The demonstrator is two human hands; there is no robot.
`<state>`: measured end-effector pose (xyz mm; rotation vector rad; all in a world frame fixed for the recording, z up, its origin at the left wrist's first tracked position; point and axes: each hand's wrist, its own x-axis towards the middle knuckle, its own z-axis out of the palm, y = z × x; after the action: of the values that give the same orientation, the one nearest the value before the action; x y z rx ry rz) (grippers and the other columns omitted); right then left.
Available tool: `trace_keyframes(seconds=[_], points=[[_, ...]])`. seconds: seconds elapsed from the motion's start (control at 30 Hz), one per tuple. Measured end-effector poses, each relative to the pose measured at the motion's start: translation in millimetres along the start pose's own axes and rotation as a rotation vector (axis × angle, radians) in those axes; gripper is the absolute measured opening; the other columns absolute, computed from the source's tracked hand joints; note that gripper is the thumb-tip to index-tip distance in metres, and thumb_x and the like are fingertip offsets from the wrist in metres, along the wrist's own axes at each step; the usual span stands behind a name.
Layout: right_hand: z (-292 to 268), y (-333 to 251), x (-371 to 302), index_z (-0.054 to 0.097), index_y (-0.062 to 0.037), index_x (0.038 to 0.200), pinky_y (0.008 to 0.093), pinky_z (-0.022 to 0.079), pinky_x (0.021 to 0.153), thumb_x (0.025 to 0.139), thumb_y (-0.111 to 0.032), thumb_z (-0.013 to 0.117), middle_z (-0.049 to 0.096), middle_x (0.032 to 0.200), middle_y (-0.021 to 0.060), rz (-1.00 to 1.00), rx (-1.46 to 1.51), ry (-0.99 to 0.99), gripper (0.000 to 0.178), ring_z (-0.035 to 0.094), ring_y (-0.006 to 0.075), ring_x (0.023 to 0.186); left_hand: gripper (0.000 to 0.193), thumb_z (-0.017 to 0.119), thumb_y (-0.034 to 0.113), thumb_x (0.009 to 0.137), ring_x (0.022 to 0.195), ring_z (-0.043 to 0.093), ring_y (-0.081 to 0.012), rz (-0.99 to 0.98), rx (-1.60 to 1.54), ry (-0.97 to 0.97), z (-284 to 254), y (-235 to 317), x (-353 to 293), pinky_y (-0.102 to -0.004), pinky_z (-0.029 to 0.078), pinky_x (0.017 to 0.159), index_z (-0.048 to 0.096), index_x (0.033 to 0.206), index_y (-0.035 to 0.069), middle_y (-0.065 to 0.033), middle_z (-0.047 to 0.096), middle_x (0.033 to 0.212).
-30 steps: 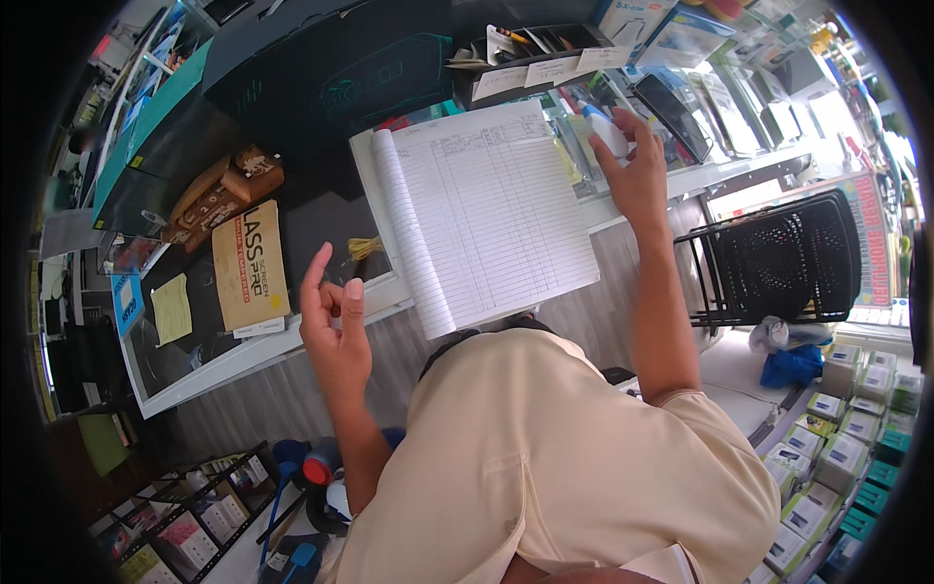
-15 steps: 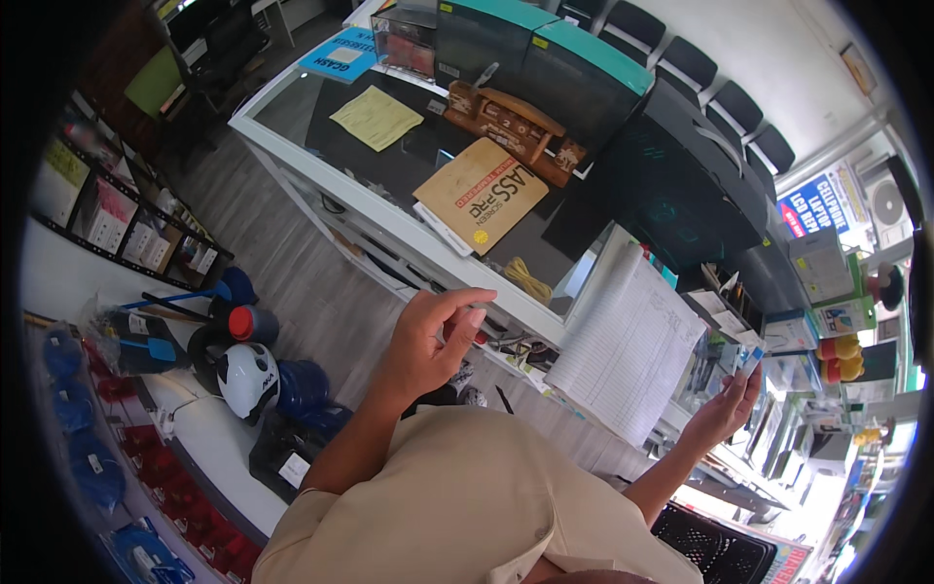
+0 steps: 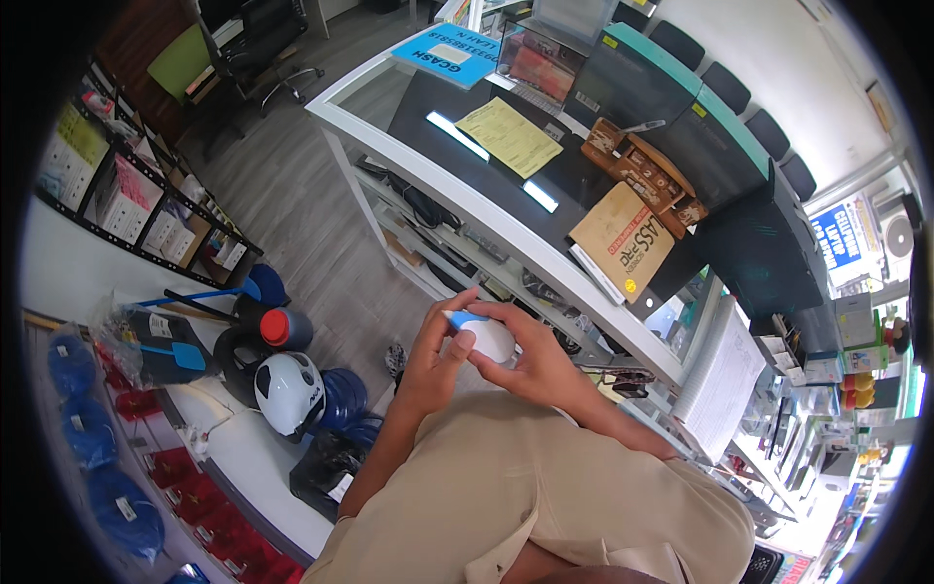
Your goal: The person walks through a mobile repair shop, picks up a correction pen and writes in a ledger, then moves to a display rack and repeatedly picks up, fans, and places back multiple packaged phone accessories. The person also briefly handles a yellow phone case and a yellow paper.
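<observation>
Fingers [image 3: 498,312] and thumb of the right hand [image 3: 535,356] grip a small white-and-blue object [image 3: 493,343] by its rounded white body. Left hand [image 3: 431,358] meets it from the other side: thumb tip against the object near its blue end, index finger extended just past that end. Whether the left fingers actually pinch it or only rest there, cannot tell. Object is up in front of the beige shirt [image 3: 574,477], between both hands, blue end toward the left. Hands close together, wrists apart.

Beyond the hands: white-framed glass counter [image 3: 486,229], running diagonally, shelves below with cables and loose items. On top: blue sign [image 3: 448,56] at far corner, yellow sheet [image 3: 509,138], brown cardboard packet [image 3: 623,238] partly over white papers, carved wooden holder [image 3: 647,175] just beside the packet. Dark boxes with teal tops [image 3: 637,83] behind. Ruled notebook [image 3: 718,384] lies open toward the right, well apart from the hands.

Left side, low: white helmet [image 3: 287,394] with dark visor, beside a blue ribbed jug [image 3: 341,399]; red-lidded container [image 3: 275,329] near; black plastic bag [image 3: 326,467] below. Black-framed shelf rack [image 3: 126,180] farther left, stocked with small boxes.
</observation>
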<state>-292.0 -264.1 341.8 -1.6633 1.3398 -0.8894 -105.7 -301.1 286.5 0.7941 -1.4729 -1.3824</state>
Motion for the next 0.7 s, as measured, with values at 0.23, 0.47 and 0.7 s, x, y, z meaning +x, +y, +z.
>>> trace_keyframes(seconds=[0.23,0.47,0.7], points=[[57.0,-29.5,177.2,0.065,-0.0031,0.135,0.0402,0.052,0.101,0.093,-0.037,0.078,0.073,0.122,0.0162,0.016,-0.203,0.011,0.056,0.068,0.0309,0.114,0.041,0.041,0.038,0.112,0.097,0.067,-0.025,-0.303,-0.37,0.4,-182.7,0.6,64.5,-0.0382,0.052,0.093,0.056,0.124,0.002,-0.0182,0.067,0.117],[-96.0,31.1,237.2,0.056,-0.0015,0.145,0.0484,0.042,0.111,0.084,-0.054,0.08,0.062,0.14,0.0241,0.618,-1.011,0.477,0.084,0.053,0.0379,0.135,0.041,0.043,0.038,0.111,0.093,0.067,-0.0244,-0.275,-0.374,0.572,-326.0,-13.5,103.6,-0.0368,0.054,0.088,0.055,0.125,0.002,-0.016,0.069,0.104],[-76.3,12.6,332.5,0.064,0.0019,0.128,0.0349,0.05,0.091,0.093,-0.022,0.073,0.071,0.112,0.012,0.421,-0.345,0.464,0.043,0.066,0.02,0.099,0.039,0.043,0.035,0.112,0.092,0.07,-0.0246,-0.311,-0.522,0.602,-401.3,-64.8,190.4,-0.0361,0.056,0.086,0.054,0.126,0.0,-0.0172,0.071,0.101]])
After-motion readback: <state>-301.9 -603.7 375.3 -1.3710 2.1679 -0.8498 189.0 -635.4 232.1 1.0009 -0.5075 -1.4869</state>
